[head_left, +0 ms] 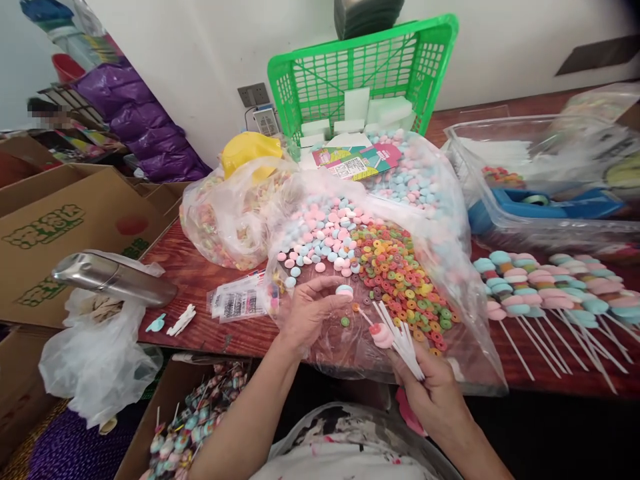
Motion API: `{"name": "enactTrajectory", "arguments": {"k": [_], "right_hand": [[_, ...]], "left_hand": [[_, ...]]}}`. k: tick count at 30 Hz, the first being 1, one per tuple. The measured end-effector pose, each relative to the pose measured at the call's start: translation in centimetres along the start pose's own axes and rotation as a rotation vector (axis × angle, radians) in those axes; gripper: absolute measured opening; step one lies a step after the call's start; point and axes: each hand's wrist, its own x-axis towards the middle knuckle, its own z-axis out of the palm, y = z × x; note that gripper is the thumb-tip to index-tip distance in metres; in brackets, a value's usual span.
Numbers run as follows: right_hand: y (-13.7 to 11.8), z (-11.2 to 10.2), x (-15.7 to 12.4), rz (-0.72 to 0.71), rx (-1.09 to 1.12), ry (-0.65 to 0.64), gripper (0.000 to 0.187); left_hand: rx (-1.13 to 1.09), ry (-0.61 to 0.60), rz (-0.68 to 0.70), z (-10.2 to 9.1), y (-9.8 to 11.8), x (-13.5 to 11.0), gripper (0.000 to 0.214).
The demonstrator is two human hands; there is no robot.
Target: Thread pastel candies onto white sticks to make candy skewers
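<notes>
Between thumb and fingers, my left hand (307,317) pinches a small blue, white and pink marshmallow (344,291) above the plastic-covered table. My right hand (433,383) is closed around a bundle of white sticks (403,340). One stick in that hand carries a pink marshmallow (382,336) with a red gummy ring near its bare tip. Just beyond my hands lie a heap of loose pink, blue and white marshmallows (320,233) and a heap of colourful gummy rings (400,273), both on a clear plastic bag (483,357). A single green ring (345,321) lies close to my left hand.
Finished candy skewers (545,287) lie in rows at the right, below a clear plastic bin (550,223). A green basket (363,50) stands at the back. At the left are a steel flask (120,277) and cardboard boxes (75,227). Wrapped candies fill a box (135,427) below.
</notes>
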Motion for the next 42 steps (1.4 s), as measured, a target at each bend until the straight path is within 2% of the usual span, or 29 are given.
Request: {"name": "enactTrajectory", "arguments": {"k": [3, 8, 15, 17, 19, 22, 24, 27, 31, 34, 38, 42], "right_hand": [[-0.5, -0.6, 0.0, -0.015, -0.039, 0.023, 0.017], [-1.0, -1.1, -0.3, -0.038, -0.056, 0.037, 0.017], [-0.4, -0.9, -0.6, 0.03, -0.015, 0.008, 0.028], [-0.5, -0.8, -0.5, 0.03, -0.01, 0.036, 0.028], [-0.7, -0.8, -0.4, 0.049, 0.012, 0.059, 0.026], [-1.0, -0.3, -0.6, 0.104, 0.088, 0.085, 0.025], [-1.1, 0.2, -0.8, 0.121, 0.14, 0.113, 0.024], [-1.4, 1.0, -0.9, 0.098, 0.156, 0.125, 0.026], [-1.7, 1.2, -0.5, 0.09, 0.103, 0.074, 0.026], [-1.6, 0.9, 0.0, 0.087, 0.091, 0.081, 0.026], [-1.0, 0.9, 0.3, 0.108, 0.1, 0.097, 0.025], [-0.6, 1.3, 0.3, 0.147, 0.122, 0.077, 0.025]], "left_hand": [[-0.096, -0.037, -0.063, 1.5, 0.4, -0.9, 0.032], [-0.112, -0.054, 0.004, 2.7, -0.2, -1.2, 0.028], [-0.136, -0.051, 0.072, 3.9, -1.0, -1.7, 0.028], [-0.121, -0.021, 0.135, 4.0, -1.5, -1.7, 0.027], [-0.062, 0.016, 0.26, 4.0, -2.0, -1.7, 0.025], [0.11, 0.057, 0.476, 4.0, -2.5, -1.7, 0.019], [0.219, 0.068, 0.565, 3.9, -2.6, -1.8, 0.015], [0.325, 0.039, 0.639, 3.7, -2.6, -1.9, 0.011], [0.456, -0.091, 0.739, 3.3, -2.4, -2.0, 0.016], [0.381, -0.105, 0.671, 3.2, -2.0, -1.9, 0.016], [0.042, -0.022, 0.399, 3.4, -1.8, -1.5, 0.029], [0.054, -0.054, 0.375, 3.6, -2.1, -1.0, 0.016]]}}
